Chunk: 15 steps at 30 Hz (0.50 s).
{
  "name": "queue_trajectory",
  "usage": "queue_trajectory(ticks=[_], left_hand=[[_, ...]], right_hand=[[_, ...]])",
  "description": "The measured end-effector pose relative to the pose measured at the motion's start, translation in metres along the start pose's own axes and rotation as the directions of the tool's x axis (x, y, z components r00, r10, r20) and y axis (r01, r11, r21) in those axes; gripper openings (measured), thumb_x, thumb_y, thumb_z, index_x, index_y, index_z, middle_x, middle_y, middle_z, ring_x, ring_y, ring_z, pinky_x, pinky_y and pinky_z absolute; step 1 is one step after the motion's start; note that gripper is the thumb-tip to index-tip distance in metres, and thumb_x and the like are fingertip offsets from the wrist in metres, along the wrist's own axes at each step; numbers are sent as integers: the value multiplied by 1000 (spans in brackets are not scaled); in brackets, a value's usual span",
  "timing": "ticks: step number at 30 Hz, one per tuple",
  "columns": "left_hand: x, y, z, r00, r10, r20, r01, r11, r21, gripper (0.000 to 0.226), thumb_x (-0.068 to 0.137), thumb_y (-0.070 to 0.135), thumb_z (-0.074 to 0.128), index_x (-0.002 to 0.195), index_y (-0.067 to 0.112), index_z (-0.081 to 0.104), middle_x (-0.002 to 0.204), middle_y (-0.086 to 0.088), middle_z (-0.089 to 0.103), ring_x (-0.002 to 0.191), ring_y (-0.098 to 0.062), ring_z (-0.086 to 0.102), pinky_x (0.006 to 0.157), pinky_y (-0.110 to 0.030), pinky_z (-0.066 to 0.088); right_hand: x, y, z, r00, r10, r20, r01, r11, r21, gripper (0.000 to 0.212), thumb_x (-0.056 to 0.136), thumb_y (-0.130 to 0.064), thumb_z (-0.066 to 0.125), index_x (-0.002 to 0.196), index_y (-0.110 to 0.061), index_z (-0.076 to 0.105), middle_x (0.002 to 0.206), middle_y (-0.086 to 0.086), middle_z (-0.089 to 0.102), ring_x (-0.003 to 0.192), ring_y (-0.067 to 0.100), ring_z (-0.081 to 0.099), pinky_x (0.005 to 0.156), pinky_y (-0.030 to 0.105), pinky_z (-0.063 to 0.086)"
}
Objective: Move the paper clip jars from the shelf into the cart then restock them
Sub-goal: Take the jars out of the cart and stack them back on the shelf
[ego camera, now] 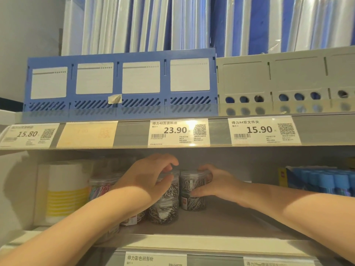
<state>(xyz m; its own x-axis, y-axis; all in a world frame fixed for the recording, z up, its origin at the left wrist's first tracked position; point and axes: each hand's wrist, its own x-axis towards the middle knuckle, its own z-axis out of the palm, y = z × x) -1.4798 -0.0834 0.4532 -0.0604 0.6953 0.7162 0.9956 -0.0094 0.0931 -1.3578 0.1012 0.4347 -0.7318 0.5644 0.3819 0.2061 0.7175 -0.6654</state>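
My left hand curls round the upper left jar, my right hand round the upper right jar; taking tops first should leave the lower jars steady.

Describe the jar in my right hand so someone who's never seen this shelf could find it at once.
Find the shelf under the 23.90 price tag. Two stacks of clear jars of silver paper clips stand there; it is the top jar of the right stack, held by the right hand. Its twin is in the left hand, and the jar far left holds coloured clips.
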Motion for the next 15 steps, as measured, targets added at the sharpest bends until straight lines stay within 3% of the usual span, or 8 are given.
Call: queue_trajectory(ticks=[7, 12, 15], left_hand=[[2, 0, 4, 1000, -3, -3, 3, 1000, 6, 29, 95, 26, 46, 120, 39, 45, 107, 26, 48, 102, 7, 49, 87, -11, 40], [5, 2, 5, 1000, 6, -7, -6, 1000, 7, 30, 95, 29, 45, 122, 41, 42, 110, 25, 48, 105, 10, 45, 88, -6, 34], [5, 5, 6, 1000, -1, -10, 1, 1000, 3, 30, 95, 29, 47, 122, 39, 43, 111, 23, 49, 105, 9, 45, 90, -7, 33]], right_hand=[[-4, -1, 0, 1000, 5, -2, -5, 1000, -11, 92, 66, -28, 84, 140, -28, 29, 97, -17, 53, 94, 5, 54, 70, 12, 40], [-4, 3, 1, 999, 23, 28, -24, 999, 22, 109, 63, -23, 86, 147, -24, 16, 98, -14, 51, 105, 12, 55, 89, 23, 44], [-3, 4, 1, 999, 23, 36, -25, 998, 51, 110, 63, -19, 86, 148, -22, 16, 94, -15, 50, 100, 10, 55, 82, 18, 44]])
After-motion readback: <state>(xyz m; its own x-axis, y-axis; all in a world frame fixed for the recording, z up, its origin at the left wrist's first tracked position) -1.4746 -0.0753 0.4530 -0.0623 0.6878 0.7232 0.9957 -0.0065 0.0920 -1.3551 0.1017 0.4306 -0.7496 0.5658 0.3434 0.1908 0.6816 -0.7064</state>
